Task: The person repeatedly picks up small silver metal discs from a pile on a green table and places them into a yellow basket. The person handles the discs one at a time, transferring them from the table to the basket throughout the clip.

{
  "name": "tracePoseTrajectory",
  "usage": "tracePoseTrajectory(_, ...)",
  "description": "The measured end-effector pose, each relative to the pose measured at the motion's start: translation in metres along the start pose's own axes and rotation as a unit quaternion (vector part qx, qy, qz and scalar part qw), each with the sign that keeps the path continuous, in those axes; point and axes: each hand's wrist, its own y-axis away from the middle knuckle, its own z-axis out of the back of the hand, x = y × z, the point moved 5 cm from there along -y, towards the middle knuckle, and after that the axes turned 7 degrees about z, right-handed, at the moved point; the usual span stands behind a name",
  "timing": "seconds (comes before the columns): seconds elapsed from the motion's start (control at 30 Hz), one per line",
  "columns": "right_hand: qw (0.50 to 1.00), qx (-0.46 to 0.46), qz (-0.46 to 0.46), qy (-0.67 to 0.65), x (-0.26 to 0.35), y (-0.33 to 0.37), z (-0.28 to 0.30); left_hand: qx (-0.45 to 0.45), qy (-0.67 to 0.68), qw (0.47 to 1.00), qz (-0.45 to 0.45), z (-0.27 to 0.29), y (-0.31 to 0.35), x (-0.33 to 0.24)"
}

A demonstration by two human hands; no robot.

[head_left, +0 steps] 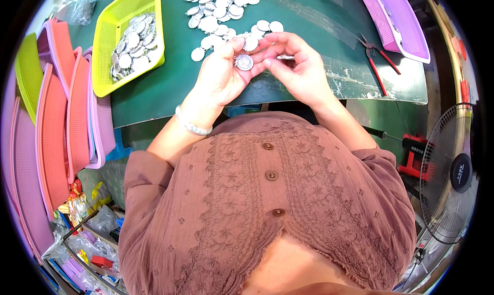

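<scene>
My left hand (220, 74) holds a small round silver pendant (244, 62) between thumb and fingers, just above the near edge of the green table mat (164, 84). My right hand (301, 63) meets it from the right, fingertips touching the pendant and pinching a thin silvery piece (284, 57). A loose heap of similar oval silver pendants (221, 9) lies on the mat just beyond both hands. A beaded bracelet (191, 124) circles my left wrist.
A yellow mesh basket (110, 38) with several silver pendants stands at the left. Stacked pink, orange and purple trays (56, 115) lean at the far left. Red-handled pliers (378, 58) lie right, a purple tray (399, 20) behind them. A fan (453, 171) stands lower right.
</scene>
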Motion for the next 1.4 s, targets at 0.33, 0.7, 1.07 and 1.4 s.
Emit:
tracePoseTrajectory(0.33, 0.995, 0.021, 0.01, 0.1, 0.004, -0.006, -0.013, 0.147, 0.084, 0.985, 0.021, 0.002, -0.001, 0.005)
tracePoseTrajectory(0.7, 0.951, -0.073, -0.186, -0.236, -0.016, -0.004, 0.007, -0.048, -0.018, 0.997, -0.062, 0.018, 0.003, -0.007)
tracePoseTrajectory(1.07, 0.928, -0.085, -0.204, -0.3, -0.02, -0.004, 0.008, -0.069, -0.163, 0.984, -0.036, 0.009, 0.008, 0.004)
tracePoseTrajectory(1.4, 0.94, -0.094, -0.187, -0.269, -0.018, -0.002, 0.01, -0.108, -0.229, 0.964, -0.085, 0.009, 0.009, 0.002)
